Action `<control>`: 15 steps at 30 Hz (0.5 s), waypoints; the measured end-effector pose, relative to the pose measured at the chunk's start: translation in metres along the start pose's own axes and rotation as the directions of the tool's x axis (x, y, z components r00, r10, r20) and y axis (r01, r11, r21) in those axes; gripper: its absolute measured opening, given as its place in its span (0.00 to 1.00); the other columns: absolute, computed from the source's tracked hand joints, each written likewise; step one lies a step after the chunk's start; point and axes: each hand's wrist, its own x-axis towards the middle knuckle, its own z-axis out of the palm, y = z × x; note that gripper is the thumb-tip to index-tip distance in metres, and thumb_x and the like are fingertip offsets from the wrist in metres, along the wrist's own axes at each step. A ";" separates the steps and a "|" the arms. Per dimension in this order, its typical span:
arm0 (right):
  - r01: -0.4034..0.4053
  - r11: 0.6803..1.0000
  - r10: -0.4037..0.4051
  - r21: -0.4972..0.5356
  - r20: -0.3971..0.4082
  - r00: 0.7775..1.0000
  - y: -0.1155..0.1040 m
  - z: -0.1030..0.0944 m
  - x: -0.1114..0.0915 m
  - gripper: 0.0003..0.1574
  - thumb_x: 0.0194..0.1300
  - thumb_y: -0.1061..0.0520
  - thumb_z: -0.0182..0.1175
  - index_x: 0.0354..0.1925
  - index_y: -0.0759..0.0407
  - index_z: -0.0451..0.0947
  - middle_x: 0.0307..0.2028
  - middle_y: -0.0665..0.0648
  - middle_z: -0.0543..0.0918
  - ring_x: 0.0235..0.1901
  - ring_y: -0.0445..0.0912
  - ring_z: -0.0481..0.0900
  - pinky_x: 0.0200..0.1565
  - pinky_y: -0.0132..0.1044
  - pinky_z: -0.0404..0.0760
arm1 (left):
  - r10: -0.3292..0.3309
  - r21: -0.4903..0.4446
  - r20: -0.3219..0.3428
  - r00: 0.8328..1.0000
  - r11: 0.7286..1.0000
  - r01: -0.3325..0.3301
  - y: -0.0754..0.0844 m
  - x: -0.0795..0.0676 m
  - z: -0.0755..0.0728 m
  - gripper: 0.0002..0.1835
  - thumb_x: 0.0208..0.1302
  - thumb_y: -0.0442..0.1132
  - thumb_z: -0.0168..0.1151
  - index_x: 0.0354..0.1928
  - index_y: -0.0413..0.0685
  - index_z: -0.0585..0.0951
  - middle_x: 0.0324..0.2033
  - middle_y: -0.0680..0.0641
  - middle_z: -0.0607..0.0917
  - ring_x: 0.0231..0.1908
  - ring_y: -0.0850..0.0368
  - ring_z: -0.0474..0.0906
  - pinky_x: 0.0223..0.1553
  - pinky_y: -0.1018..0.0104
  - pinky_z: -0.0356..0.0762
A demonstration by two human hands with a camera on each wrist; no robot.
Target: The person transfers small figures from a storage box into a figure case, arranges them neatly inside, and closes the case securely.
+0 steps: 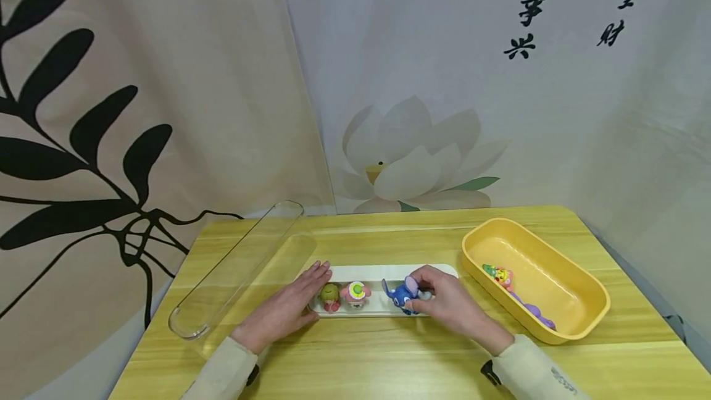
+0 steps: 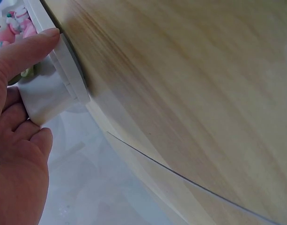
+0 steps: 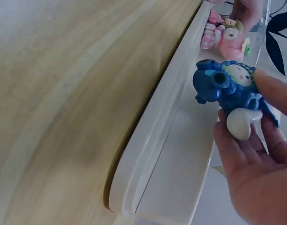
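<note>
A shallow white tray [image 1: 383, 309] lies across the table in front of me. My left hand [image 1: 293, 301] holds its left end, the thumb on the near edge and the fingers toward the far side. Near that hand, a green-headed figurine [image 1: 330, 292] and a pink figurine with a green-and-white top [image 1: 355, 292] stand in the tray. My right hand [image 1: 451, 302] pinches a blue big-eared figurine [image 1: 401, 294] over the right part of the tray. In the right wrist view, the figurine [image 3: 232, 86] shows a pale face and a white rounded part near the fingers.
A yellow basin [image 1: 547, 276] at the right holds a colourful figurine [image 1: 500, 275] and a purple one [image 1: 536, 312] along its near wall. On the left, a long clear cover [image 1: 236, 270] lies slanted on the wooden table [image 1: 355, 363]. A printed cloth hangs behind.
</note>
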 end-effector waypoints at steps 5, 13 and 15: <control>0.000 1.000 -0.001 -0.025 -0.002 1.000 0.001 0.002 -0.001 0.17 0.56 0.58 0.79 0.41 0.52 0.82 0.41 0.45 0.84 0.45 0.43 0.84 0.52 0.40 0.87 | -0.004 -0.007 0.011 1.000 1.000 0.004 0.000 0.000 0.000 0.48 0.60 0.39 0.78 0.78 0.39 0.63 0.80 0.42 0.58 0.78 0.43 0.55 0.73 0.50 0.66; -0.008 0.998 0.008 -0.061 0.003 1.000 0.002 -0.004 -0.002 0.22 0.56 0.57 0.79 0.46 0.53 0.80 0.40 0.45 0.83 0.43 0.43 0.81 0.46 0.38 0.86 | -0.005 -0.013 0.011 1.000 1.000 0.005 0.001 0.000 -0.001 0.47 0.60 0.39 0.77 0.78 0.39 0.63 0.80 0.42 0.58 0.78 0.43 0.55 0.73 0.50 0.65; -0.008 0.999 0.009 -0.050 0.013 1.000 0.003 -0.007 -0.003 0.23 0.57 0.57 0.79 0.47 0.54 0.79 0.41 0.46 0.83 0.43 0.43 0.81 0.47 0.40 0.87 | -0.005 -0.013 0.014 1.000 1.000 0.005 0.001 0.000 -0.002 0.47 0.60 0.39 0.77 0.78 0.38 0.63 0.80 0.42 0.58 0.78 0.43 0.55 0.73 0.50 0.65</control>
